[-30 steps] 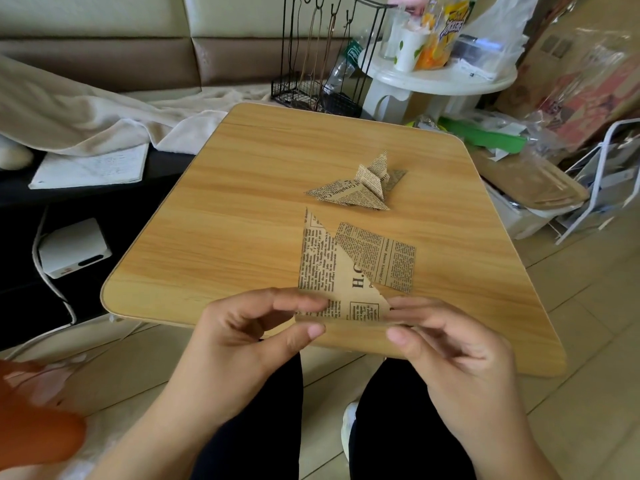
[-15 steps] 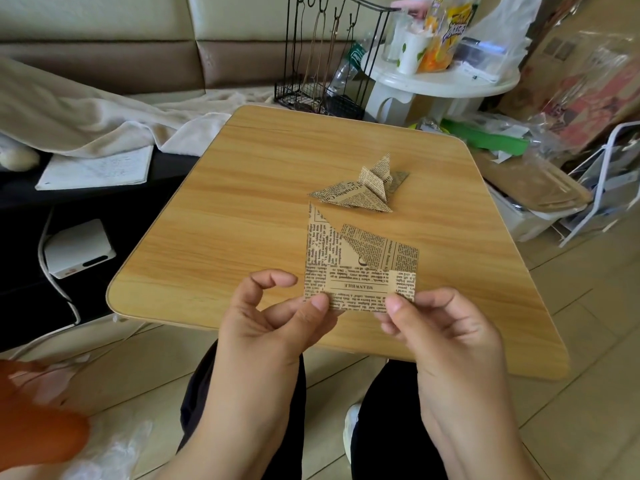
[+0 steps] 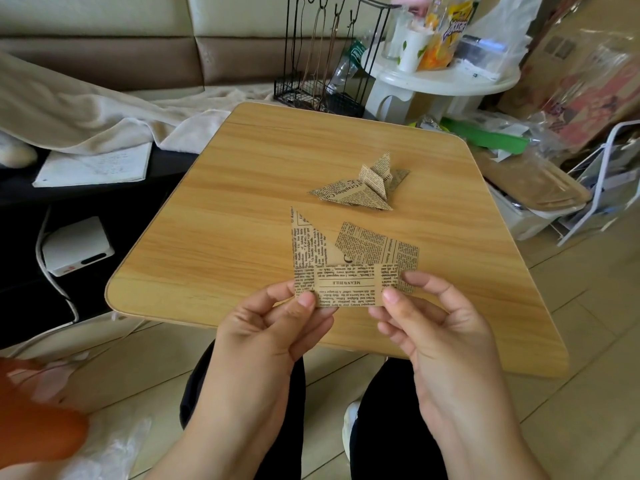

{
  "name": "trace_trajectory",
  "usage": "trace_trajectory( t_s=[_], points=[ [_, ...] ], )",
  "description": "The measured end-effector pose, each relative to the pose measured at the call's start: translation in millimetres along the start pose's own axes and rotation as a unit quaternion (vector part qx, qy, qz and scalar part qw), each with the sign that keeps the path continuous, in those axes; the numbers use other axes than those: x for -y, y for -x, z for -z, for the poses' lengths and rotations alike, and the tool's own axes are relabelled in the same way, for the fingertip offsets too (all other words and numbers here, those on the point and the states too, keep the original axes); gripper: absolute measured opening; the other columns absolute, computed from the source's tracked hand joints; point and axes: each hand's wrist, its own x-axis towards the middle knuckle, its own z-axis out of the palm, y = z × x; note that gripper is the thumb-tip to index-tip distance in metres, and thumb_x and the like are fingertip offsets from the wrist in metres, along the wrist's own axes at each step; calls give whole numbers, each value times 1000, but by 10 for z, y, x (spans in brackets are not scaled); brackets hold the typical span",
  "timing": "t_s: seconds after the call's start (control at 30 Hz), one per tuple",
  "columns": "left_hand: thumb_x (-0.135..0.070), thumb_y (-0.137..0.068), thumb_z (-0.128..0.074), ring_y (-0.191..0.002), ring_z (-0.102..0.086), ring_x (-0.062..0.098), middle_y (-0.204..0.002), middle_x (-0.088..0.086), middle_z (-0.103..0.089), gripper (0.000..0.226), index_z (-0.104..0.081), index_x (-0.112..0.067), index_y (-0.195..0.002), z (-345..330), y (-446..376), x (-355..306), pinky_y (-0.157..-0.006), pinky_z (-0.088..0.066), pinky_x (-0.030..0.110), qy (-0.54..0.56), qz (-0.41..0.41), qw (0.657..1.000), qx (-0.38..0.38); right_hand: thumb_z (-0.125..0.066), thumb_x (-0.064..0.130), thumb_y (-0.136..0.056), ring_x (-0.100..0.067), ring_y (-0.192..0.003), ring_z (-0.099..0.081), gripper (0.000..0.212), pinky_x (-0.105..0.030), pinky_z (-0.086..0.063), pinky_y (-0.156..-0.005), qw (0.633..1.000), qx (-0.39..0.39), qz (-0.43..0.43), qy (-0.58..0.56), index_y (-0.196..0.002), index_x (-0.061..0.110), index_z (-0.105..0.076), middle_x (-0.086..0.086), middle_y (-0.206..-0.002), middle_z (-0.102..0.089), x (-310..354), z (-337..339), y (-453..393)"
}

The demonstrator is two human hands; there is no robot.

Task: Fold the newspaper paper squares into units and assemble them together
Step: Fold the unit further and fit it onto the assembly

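i have the newspaper square held up over the near edge of the wooden table, partly folded: a pointed flap stands up at its left, a printed panel lies to the right, and the bottom strip is turned up toward me. my left hand pinches the lower left corner of that strip between thumb and fingers, and my right hand pinches the lower right corner the same way, thumb on the near face. both grips are clamped on the paper, not on each other. farther out on the table, right of centre, lies a finished folded unit, well apart from the piece in my hands. beyond the far edge stands a black wire rack, with a white round side table to its right.
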Motion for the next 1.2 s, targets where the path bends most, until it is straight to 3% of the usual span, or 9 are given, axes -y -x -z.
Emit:
trace_trajectory(
  t_s=[0.27, 0.43, 0.67, 0.8, 0.87, 0.93, 1.0, 1.1, 1.2],
  points=[
    [-4, -66, -62, -60, -70, 20, -63, 9, -69, 17, -57, -10, -81, -18, 1, 40, -58, -57, 25, -14, -14, 999, -44, -75, 6, -72, -16, -62, -71, 25, -18, -53, -57, 999, -31, 27, 29, -94, 10, -64, -9, -66, -72, -45, 18, -2],
    [-5, -67, -62, -59, -70, 18, -63, 8, -69, 14, -59, -10, -79, 28, -31, 29, -59, -58, 24, -21, -10, 999, -43, -72, 15, -74, -9, -65, -70, 19, -17, -50, -55, 996, 32, -9, 79, -91, 19, -65, 1, -74, -75, -31, -32, -61],
    [-5, -68, -63, -63, -71, 19, -70, 13, -72, 24, -57, -8, -91, 119, -67, 30, -63, -59, 26, -8, 0, 1000, -27, -71, 9, -81, -8, -49, -63, 12, -16, -45, -44, 992, 49, -24, 118, -85, 9, -60, -3, -59, -70, -120, -84, -173],
    [2, -84, -62, -74, -72, 19, -78, 10, -74, 32, -56, -15, -110, 268, -175, 44, -71, -58, 29, -140, -18, 989, -53, -70, 10, -84, -7, -49, -62, 11, -16, -45, -45, 977, 65, -46, 196, -91, 5, -64, -2, -60, -71, -300, -103, -332],
    [-4, -84, -66, -79, -70, 7, -82, -5, -74, 38, -55, -25, -114, 411, -234, 58, -80, -53, 25, -332, -115, 933, -79, -70, 10, -85, -7, -50, -63, 18, -17, -46, -45, 968, 68, -70, 232, -98, 2, -63, -2, -60, -71, -391, -88, -436],
    [-7, -82, -69, -85, -60, -6, -91, -20, -67, 35, -60, -26, -110, 508, -285, 40, -82, -41, 5, -488, -264, 829, -77, -71, 10, -85, -7, -51, -64, 16, -17, -46, -47, 955, 77, -85, 274, -97, 4, -62, -2, -60, -71, -456, -90, -528],
    [-12, -81, -69, -90, -54, -4, -96, -16, -63, 17, -69, -16, -97, 562, -375, 68, -81, -36, 0, -559, -335, 759, -10, -71, 13, -85, -9, -52, -64, 18, -18, -47, -48, 942, 91, -97, 309, -99, 6, -63, -1, -60, -71, -508, -121, -585],
    [-31, -79, -54, -94, -62, 13, -94, -5, -70, 26, -74, -16, -85, 597, -510, 212, -87, -49, 35, -616, -328, 712, 77, -72, 18, -85, -10, -51, -63, 22, -21, -49, -51, 927, 100, -101, 348, -101, 4, -65, 1, -56, -69, -584, -171, -639],
    [-36, -77, -48, -99, -61, 13, -91, -14, -71, 29, -75, -24, -78, 668, -604, 319, -86, -45, 57, -654, -308, 688, 62, -71, 19, -86, -13, -56, -67, 15, -26, -54, -57, 917, 100, -91, 375, -93, 7, -67, 1, -58, -70, -606, -180, -658]
  ],
)
